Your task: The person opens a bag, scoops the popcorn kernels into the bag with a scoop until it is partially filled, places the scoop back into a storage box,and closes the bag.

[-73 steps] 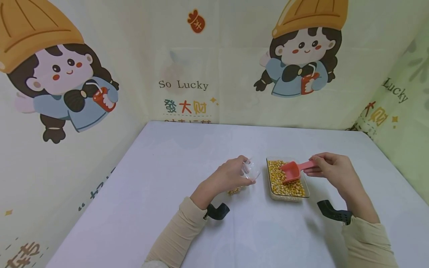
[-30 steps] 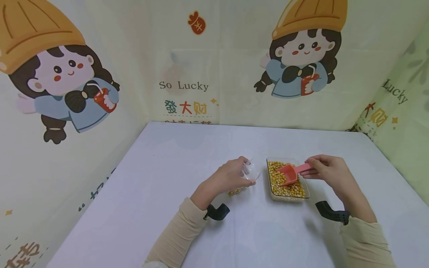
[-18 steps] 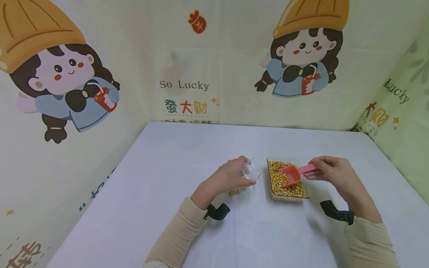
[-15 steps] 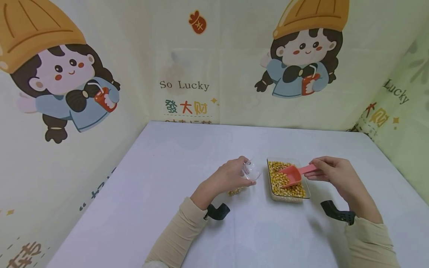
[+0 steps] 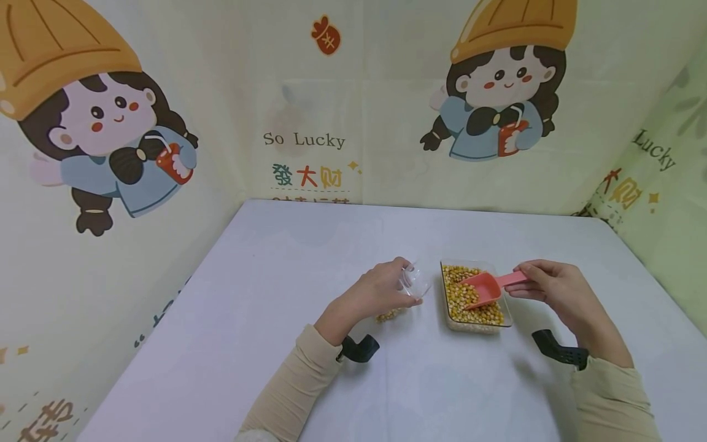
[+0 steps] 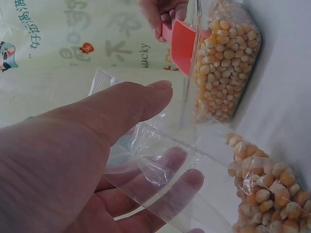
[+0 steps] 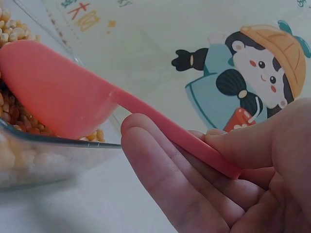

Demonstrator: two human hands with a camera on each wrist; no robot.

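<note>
Here's the pink scoop [image 5: 486, 287], smooth moulded plastic with a rounded, deep-sided bowl and a flat, slim handle, its bowl sitting in the glass-like container [image 5: 474, 328] among the corn kernels [image 5: 459, 296]! Those are hard, shiny little lumps, yellow to cream, heaped loosely inside clear straight walls with rounded corners. How deep the bowl sits in them, I can't tell

And look at the right hand [image 5: 560, 293]: thumb on one side of the handle, fingers on the other, a light pinch near its end. Across the narrow gap, the left hand [image 5: 378, 288] has thumb and fingers curved round the mouth of a clear plastic bag [image 5: 414, 280], thin, glossy and creased, with more bagged kernels [image 6: 272, 194] bulging at its bottom on the table [image 5: 442, 387]

Edges now: the container's thin dark rim runs close under the scoop, the handle slanting up over it on the right-hand side. Only a slim strip of table separates bag mouth and container in the head view, while a broad pale stretch opens to the left and another toward the person

Which way does the scoop point? Bowl mouth to the left, toward the bag side and slightly toward the person; long axis nearly crosswise, handle rising to the right hand
</note>
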